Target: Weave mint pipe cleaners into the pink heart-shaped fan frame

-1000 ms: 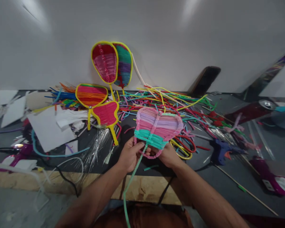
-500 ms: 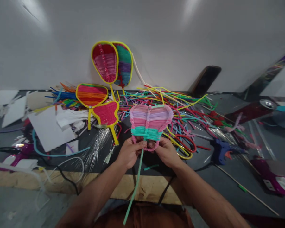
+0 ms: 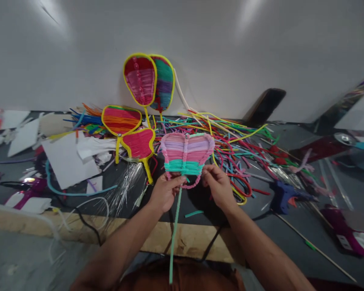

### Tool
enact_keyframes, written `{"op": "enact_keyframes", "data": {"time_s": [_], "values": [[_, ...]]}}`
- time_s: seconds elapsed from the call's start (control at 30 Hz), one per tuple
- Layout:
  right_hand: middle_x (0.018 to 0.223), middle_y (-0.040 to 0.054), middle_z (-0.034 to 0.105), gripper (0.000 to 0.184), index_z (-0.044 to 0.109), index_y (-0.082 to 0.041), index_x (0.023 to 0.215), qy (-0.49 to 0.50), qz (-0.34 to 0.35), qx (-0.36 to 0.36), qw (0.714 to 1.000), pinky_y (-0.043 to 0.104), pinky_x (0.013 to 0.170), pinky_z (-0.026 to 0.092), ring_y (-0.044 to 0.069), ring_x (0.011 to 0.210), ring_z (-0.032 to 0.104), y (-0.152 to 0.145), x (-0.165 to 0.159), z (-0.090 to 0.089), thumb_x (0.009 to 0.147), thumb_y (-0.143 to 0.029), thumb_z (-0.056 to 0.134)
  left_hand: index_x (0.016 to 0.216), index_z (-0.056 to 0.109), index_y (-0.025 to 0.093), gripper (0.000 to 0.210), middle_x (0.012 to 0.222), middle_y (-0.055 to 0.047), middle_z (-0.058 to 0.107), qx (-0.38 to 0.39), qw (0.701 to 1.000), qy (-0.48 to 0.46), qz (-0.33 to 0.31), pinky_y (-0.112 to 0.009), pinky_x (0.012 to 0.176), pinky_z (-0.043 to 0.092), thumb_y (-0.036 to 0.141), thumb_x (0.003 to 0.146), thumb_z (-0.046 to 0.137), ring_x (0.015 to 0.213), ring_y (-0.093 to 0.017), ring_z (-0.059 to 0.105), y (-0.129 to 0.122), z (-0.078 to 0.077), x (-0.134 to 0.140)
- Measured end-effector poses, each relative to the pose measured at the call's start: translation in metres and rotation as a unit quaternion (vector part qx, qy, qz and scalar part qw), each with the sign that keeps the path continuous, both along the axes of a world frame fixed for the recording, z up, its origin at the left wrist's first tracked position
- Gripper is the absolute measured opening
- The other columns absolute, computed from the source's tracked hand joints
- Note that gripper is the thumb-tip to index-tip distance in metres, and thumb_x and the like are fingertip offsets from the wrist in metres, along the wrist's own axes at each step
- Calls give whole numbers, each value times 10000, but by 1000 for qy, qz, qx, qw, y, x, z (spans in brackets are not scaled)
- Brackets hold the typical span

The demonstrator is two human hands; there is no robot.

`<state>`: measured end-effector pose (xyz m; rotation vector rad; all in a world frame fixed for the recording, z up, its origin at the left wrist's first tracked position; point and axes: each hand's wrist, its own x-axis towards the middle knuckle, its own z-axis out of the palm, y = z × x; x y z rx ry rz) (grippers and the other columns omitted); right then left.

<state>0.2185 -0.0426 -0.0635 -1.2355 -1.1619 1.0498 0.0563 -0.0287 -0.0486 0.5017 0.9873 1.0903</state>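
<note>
My left hand (image 3: pixel 165 192) is closed on the lower left of a fan-shaped pipe cleaner piece (image 3: pixel 188 147), its thumb lying across the bottom. The piece has a pink outline, a pink centre rib and woven bands of pink, lilac and turquoise, with a gap at the bottom. From beside the left thumb a long light green pipe cleaner (image 3: pixel 175 234) hangs toward my lap. My right hand (image 3: pixel 218 186) is at the piece's lower right edge, thumb and forefinger pinched together. Whether anything is between those fingertips cannot be made out.
Finished yellow-edged fans (image 3: pixel 139 79) lean on the wall and lie at left. Behind the piece spreads a heap of loose pipe cleaners (image 3: pixel 236 141). A blue glue gun (image 3: pixel 283 197), a thin stick (image 3: pixel 315 244) and a phone (image 3: pixel 267 106) are at right; white paper (image 3: pixel 69 159) lies left.
My right hand has come away from the bottom of the piece, rightward and up to its side edge. The left hand keeps its grip, and the green pipe cleaner's end has swung right.
</note>
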Motion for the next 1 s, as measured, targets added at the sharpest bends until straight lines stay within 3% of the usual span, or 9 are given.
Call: {"op": "enact_keyframes", "data": {"time_s": [0.1, 0.17, 0.23, 0.33, 0.63, 1.0], "values": [[791, 21, 607, 112, 612, -210, 921, -125, -100, 142, 977, 289, 637, 468, 142, 683, 561, -3, 3, 3, 863, -265, 533, 656, 620, 154, 258, 576, 39, 632, -13, 1000, 19, -1, -183, 509, 406, 172, 501, 825, 530, -84, 586, -1, 1, 2], [864, 46, 627, 120, 629, -224, 943, -248, -87, 241, 934, 340, 741, 467, 175, 807, 571, -5, 2, 6, 845, -209, 562, 691, 636, 152, 263, 603, 30, 642, -11, 1000, 23, -9, -195, 529, 428, 183, 509, 823, 541, -90, 589, -4, 0, 4], [878, 53, 640, 164, 646, -237, 973, -347, -71, 288, 890, 357, 782, 447, 186, 842, 547, -7, 0, 9, 827, -183, 594, 744, 655, 148, 282, 646, 15, 658, -3, 999, 22, -23, -222, 561, 460, 200, 522, 821, 560, -101, 593, -6, -2, 7], [860, 43, 656, 148, 672, -246, 946, -429, -80, 287, 853, 354, 809, 406, 186, 854, 511, -7, -4, 10, 812, -199, 631, 772, 663, 142, 307, 660, 8, 659, 9, 999, 23, -32, -248, 565, 482, 217, 522, 825, 565, -114, 592, -9, -4, 11], [849, 8, 673, 54, 685, -277, 828, -512, -101, 306, 797, 370, 837, 294, 183, 898, 496, -11, -7, 15, 794, -245, 657, 770, 654, 138, 287, 653, -3, 656, 17, 999, -2, -31, -268, 596, 507, 249, 564, 819, 579, -125, 601, -12, 1, 13], [890, -4, 683, 42, 663, -278, 812, -544, -119, 311, 770, 391, 851, 283, 200, 915, 490, -12, -12, 14, 776, -258, 670, 819, 661, 151, 234, 710, 7, 674, 49, 999, -8, -9, -270, 694, 492, 264, 648, 773, 629, -114, 599, -13, 1, 14]]}}
